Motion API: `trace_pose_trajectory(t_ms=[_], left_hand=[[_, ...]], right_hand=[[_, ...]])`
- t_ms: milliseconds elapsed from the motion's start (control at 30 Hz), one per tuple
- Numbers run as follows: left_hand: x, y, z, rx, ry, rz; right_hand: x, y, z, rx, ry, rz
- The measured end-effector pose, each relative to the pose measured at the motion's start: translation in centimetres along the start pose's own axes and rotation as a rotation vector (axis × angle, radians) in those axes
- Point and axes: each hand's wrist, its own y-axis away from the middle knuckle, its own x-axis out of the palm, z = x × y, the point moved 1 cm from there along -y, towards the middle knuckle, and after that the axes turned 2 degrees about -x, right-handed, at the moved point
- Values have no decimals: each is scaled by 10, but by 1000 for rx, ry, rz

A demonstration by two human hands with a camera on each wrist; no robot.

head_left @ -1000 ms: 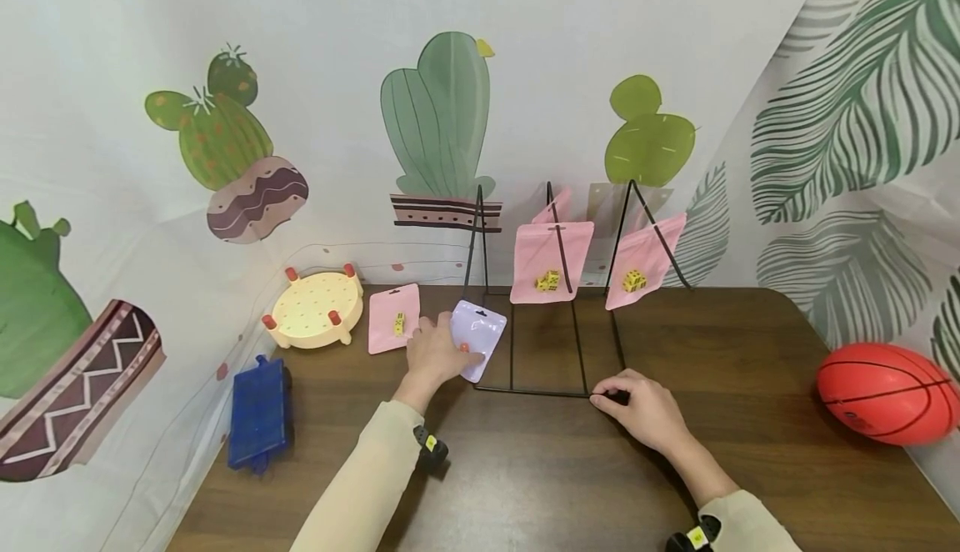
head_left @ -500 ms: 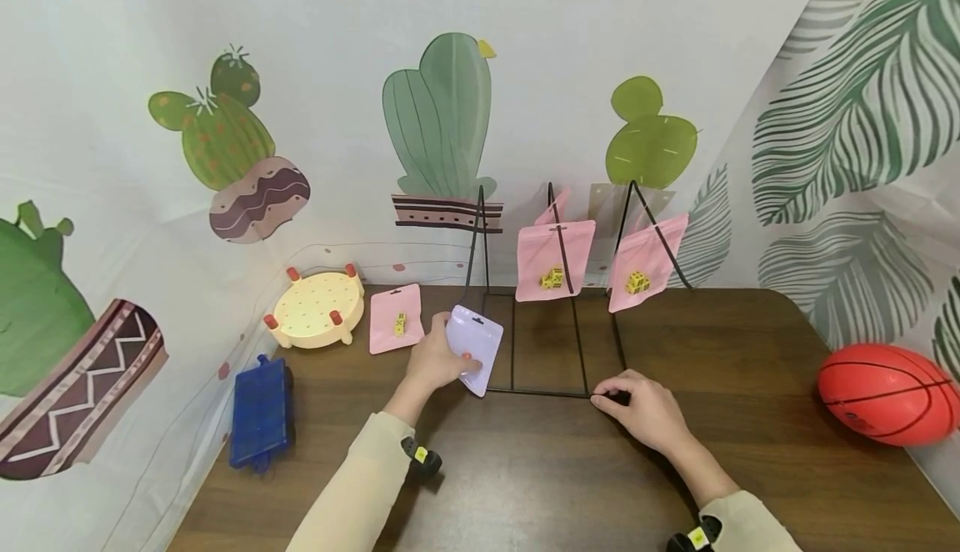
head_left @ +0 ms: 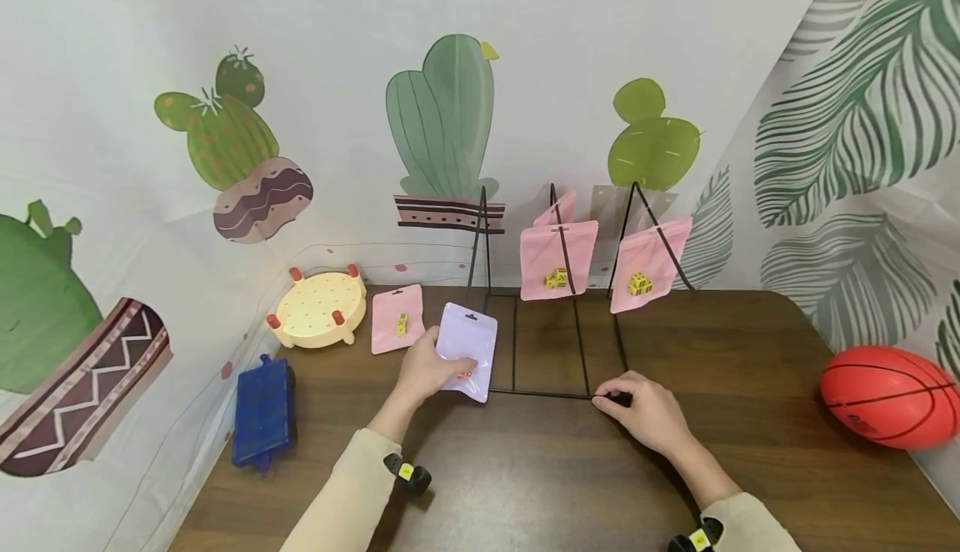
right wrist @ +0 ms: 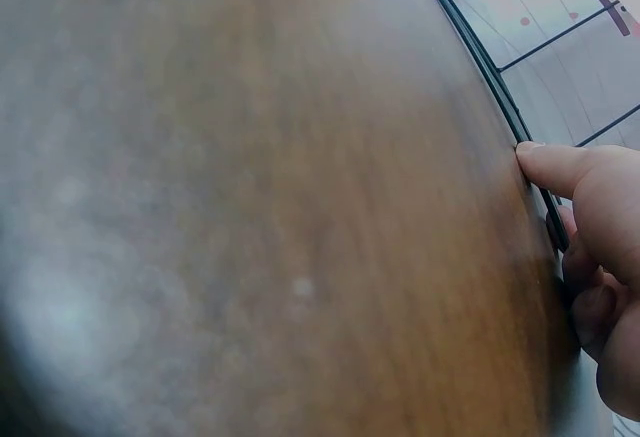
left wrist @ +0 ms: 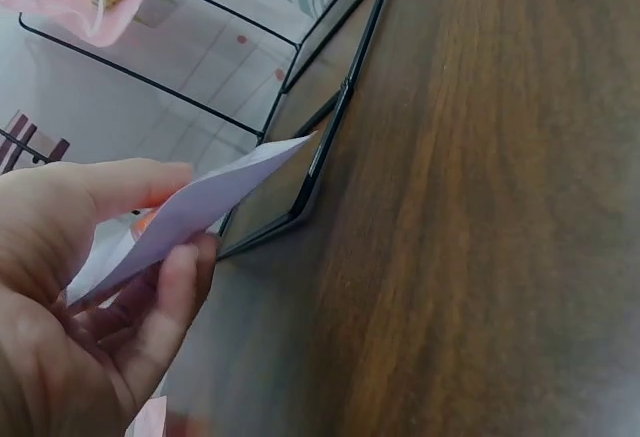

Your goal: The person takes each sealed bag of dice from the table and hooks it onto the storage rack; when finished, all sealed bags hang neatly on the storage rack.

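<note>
My left hand (head_left: 423, 368) pinches a lilac zip pouch (head_left: 463, 342) between thumb and fingers, in front of the left part of a black wire rack (head_left: 540, 393). Something small and orange-red shows inside the pouch, beside the thumb. In the left wrist view the pouch (left wrist: 225, 187) is seen nearly edge-on. At the rack's front right corner, my right hand (head_left: 648, 412) grips the base wire with thumb and fingers; the right wrist view shows it on the rail (right wrist: 475, 47). Pink pouches with yellow dice hang from the rack's middle prong (head_left: 536, 256) and right prong (head_left: 633, 262).
Left of the rack a pink pouch (head_left: 384, 331) with yellow dice lies on the wooden table (head_left: 525, 469). Further left are a cream round piece (head_left: 315, 306) with red-tipped legs and a blue toy cart (head_left: 261, 414). A red ball (head_left: 888, 393) sits at the right edge.
My left hand has drawn the lilac pouch a little left and toward me, away from the rack. The right hand has stayed on the rack's corner.
</note>
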Motion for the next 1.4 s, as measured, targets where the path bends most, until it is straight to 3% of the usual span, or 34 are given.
trace_pose_trajectory(t_ms=[200,467,767,1100,1400], left_hand=[[-5,11,-2,42,137,36],[-12,26,-10,147,378,105],[-17,37,-18,302,426,93],[-26,49,-38,435,556,72],[-34,54,-54,502,579,25]], right_hand=[[1,1,-1,-8,6,-5],[1,1,-2,-4,-1,-4],[0,1,-1,-1,0,0],[1,0,-1,-2,-7,7],[0,0,0,3,-10,10]])
